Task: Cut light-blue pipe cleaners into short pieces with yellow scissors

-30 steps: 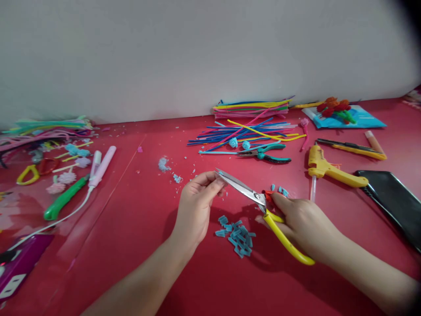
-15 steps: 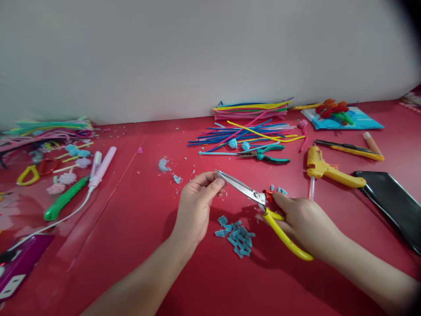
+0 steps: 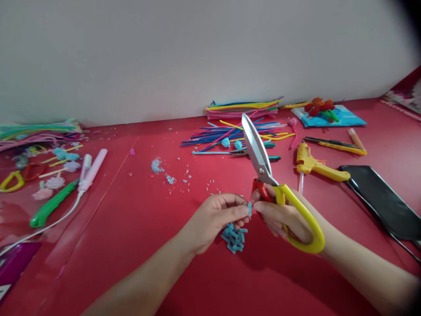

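Note:
Between the thumb and fingers of my left hand (image 3: 219, 219) is a short light-blue piece of pipe cleaner (image 3: 250, 209). My right hand (image 3: 286, 217) holds scissors (image 3: 258, 151) by their yellow and red handles, blades closed and pointing up and away. Its thumb and fingertips come close to the blue piece; whether they touch it I cannot tell. Just below my left fingers a small pile of cut blue pieces (image 3: 234, 239) lies on the red table (image 3: 210, 285).
Behind my hands lie pipe cleaners (image 3: 210, 138), two blue pompoms (image 3: 225, 142) and pliers (image 3: 241, 152). A yellow glue gun (image 3: 315, 166) and a black phone-like slab (image 3: 378, 202) are at right. A green-handled cutter (image 3: 54, 204) and a pink hot tool (image 3: 94, 171) lie at left. Blue fluff (image 3: 157, 165) is scattered mid-table.
My left hand has moved right and nearer to me, bringing a blue piece to my right hand. The scissors have swung from pointing left to pointing up, away from my left fingers.

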The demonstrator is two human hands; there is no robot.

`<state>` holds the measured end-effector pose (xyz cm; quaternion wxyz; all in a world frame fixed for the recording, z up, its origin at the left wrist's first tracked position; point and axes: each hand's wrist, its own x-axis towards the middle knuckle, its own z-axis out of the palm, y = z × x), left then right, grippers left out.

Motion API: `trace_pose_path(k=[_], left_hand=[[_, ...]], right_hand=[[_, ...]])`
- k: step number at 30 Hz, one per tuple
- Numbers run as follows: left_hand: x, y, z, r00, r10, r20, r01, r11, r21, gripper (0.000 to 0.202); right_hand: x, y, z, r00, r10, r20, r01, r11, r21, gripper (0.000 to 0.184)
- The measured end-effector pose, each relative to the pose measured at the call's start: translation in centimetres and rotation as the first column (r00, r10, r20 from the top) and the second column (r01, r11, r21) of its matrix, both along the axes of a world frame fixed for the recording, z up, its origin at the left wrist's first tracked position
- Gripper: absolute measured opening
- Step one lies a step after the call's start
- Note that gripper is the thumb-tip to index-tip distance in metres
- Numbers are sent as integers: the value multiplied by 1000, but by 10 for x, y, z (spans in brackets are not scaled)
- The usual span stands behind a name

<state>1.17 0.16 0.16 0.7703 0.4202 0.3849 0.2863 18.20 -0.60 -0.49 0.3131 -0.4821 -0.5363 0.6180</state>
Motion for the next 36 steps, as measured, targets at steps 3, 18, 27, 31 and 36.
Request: trace_pose_path(k=[3,18,27,31,36], left_hand=[[1,0,0,1000,-30,-2,30,1000,-7,12],[8,-5,2,937,173,-304,-68,942,329,6],[-11,12,-9,830,557,-26,-533,806,259,6],[-15,14,-8,821,571,21,-554,785,277,3],[-17,15,-5,813,581,37,-567,776,276,7]], right_hand=[[0,0,0,1000,2,1,-2,1000,-22,16],[-4,-2,7,928,-53,369,-10,986,167,12],[11,2,-6,500,-178,847,-340,860,381,33],[12,1,-14,408,-190,893,-424,827,370,34],[14,0,-18,368,-208,906,-479,793,376,33]])
